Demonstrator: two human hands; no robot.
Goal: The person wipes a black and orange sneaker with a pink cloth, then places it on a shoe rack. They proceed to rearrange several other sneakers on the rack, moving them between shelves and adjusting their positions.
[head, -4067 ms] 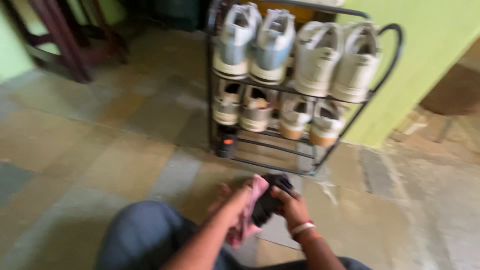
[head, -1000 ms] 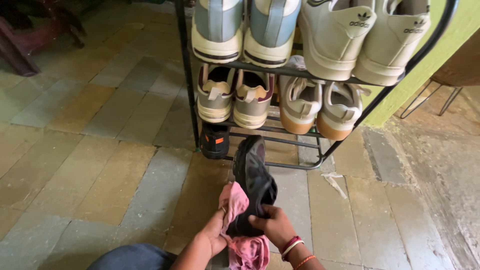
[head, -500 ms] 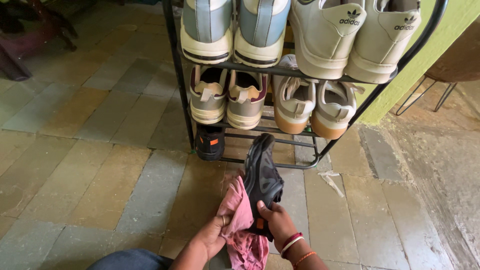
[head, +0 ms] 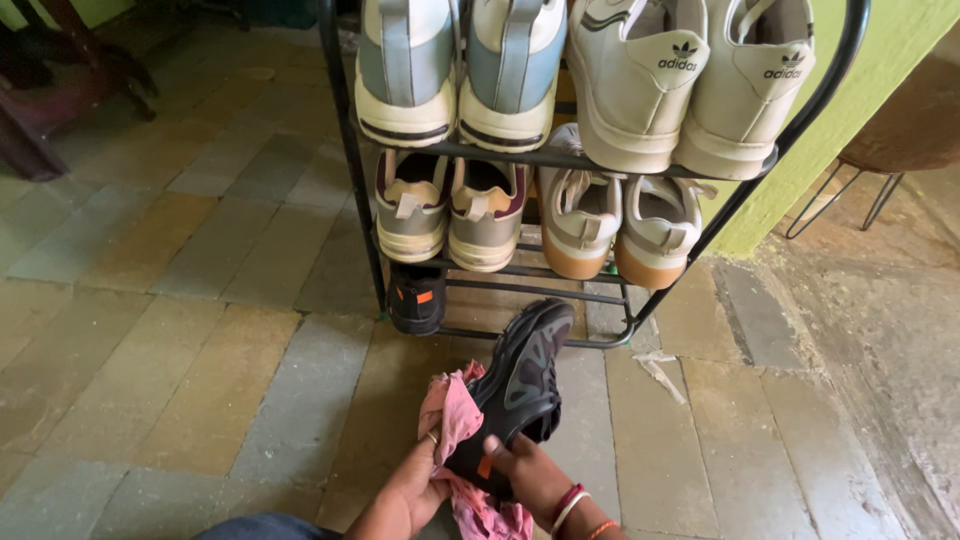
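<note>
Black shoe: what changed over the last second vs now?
The black shoe has tipped from standing almost straight up to leaning right, its toe toward the shoe rack. The right hand still grips its heel end, and the left hand still presses the pink cloth against it. The rack's shoes stayed put, including the lone black shoe on the bottom shelf.

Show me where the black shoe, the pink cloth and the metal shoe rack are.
black shoe (head: 525, 370), head view, its side.
pink cloth (head: 445, 410), head view, upper fold.
metal shoe rack (head: 350, 180), head view, left post.
</note>
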